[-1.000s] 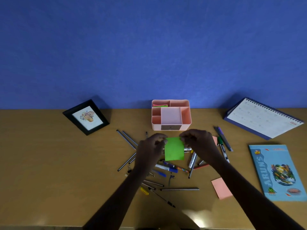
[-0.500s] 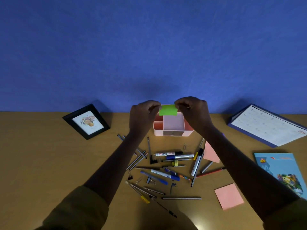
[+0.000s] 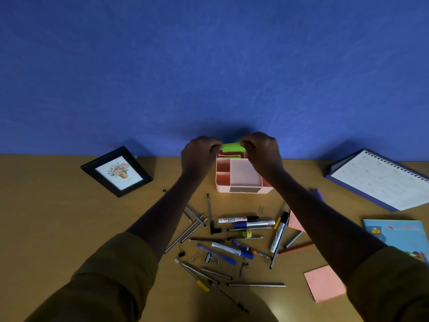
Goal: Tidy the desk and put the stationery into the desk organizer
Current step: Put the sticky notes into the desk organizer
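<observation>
1. Dim overall. The wall (image 3: 209, 66) darkens toward its corners.
2. Light comes from the near side. The left hand (image 3: 199, 156) and right hand (image 3: 262, 154) throw one soft shadow on the wall just above them. The frame (image 3: 116, 171) and calendar (image 3: 380, 180) also shadow it.
3. Both arms are underexposed, almost without detail.
4. The note (image 3: 232, 147) is the brightest, most saturated patch.
5. Wide-angle stretch swells the sleeves (image 3: 104, 275) toward the lower corners.
6. Detail is soft, and the calendar print is unreadable.

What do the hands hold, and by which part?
The bright green sticky-note pad: left hand pinches its left edge, right hand its right edge.
</observation>
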The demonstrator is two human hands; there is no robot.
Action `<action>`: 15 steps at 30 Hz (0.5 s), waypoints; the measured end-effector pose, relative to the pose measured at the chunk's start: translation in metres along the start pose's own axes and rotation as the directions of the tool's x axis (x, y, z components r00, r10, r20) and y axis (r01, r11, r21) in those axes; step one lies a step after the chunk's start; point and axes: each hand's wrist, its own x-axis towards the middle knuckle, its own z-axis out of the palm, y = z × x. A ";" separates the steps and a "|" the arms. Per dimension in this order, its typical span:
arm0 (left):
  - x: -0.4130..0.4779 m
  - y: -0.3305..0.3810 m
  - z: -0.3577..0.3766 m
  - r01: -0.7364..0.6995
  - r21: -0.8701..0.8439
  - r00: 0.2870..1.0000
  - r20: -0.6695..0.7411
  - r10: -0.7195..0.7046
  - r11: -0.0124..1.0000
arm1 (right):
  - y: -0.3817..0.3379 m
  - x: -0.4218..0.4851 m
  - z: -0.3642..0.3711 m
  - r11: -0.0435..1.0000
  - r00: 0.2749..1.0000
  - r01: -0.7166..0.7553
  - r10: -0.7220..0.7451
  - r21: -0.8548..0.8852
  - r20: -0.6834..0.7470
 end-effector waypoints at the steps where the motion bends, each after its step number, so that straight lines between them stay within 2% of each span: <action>1: 0.000 -0.002 0.003 0.000 0.017 1.000 0.003 0.000 1.000 | 0.001 0.000 0.003 1.000 1.000 -0.012 0.012 -0.003 0.013; 7: 0.002 -0.016 0.010 0.013 0.081 1.000 -0.008 -0.013 0.997 | 0.004 0.010 0.019 1.000 0.998 -0.011 0.012 -0.020 0.063; 15: 0.002 -0.024 0.009 -0.015 0.078 1.000 -0.018 0.016 0.997 | 0.004 0.010 0.022 0.999 0.996 -0.017 0.020 -0.038 0.082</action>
